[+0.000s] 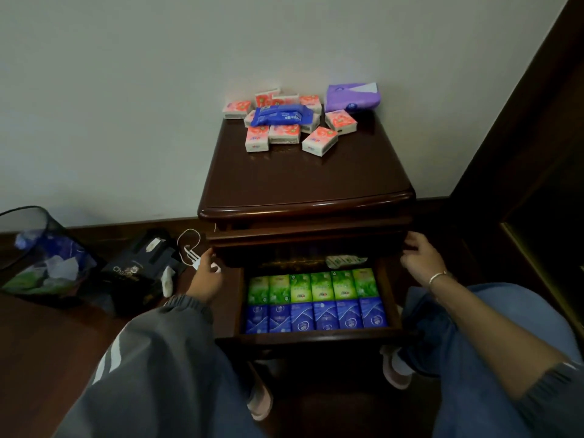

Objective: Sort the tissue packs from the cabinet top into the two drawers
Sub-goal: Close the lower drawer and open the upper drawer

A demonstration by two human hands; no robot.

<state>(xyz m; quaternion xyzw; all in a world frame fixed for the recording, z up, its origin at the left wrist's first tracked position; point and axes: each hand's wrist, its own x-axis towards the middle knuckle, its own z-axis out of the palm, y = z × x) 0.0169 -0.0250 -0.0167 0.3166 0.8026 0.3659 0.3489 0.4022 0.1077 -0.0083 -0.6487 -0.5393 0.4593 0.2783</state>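
The left hand [207, 267] and right hand [418, 251] each curl around one side of the upper drawer [308, 243], likely to slide it. Just below them the lower drawer [316, 336] stands open with six green packs [313, 287] and six blue packs [316, 317] in tidy rows. Well beyond the hands on the cabinet top [303, 184] lie about ten pink packs [284, 132], one blue wipes pack [282, 115] and one purple pack [352, 96], unsorted.

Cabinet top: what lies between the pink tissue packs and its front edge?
Nothing: in the head view the cabinet top is bare from the pink tissue packs forward.
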